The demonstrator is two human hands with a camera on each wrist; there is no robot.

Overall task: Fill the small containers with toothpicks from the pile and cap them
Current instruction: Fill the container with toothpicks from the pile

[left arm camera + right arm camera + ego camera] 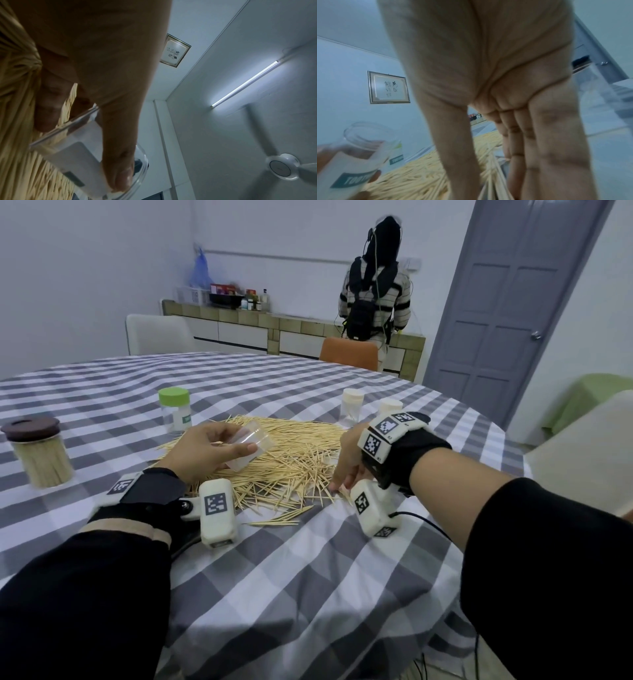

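Note:
A loose pile of toothpicks (291, 453) lies on the checked tablecloth (308, 559). My left hand (236, 440) grips an empty clear small container (251, 446), tilted on its side just above the pile's left part. In the left wrist view my thumb (118, 169) lies across the container (82, 155). My right hand (342, 484) reaches down at the pile's near right edge, and its fingertips pinch a few toothpicks (493, 175) against the cloth. The container (356, 152) also shows in the right wrist view, blurred, at the lower left.
A green-lidded container (174, 412) stands behind the pile, and two white-capped ones (352, 405) (390, 405) stand at the back right. A brown-lidded jar (37, 453) full of toothpicks is at the far left. Chairs ring the table; a person (373, 292) stands at the far counter.

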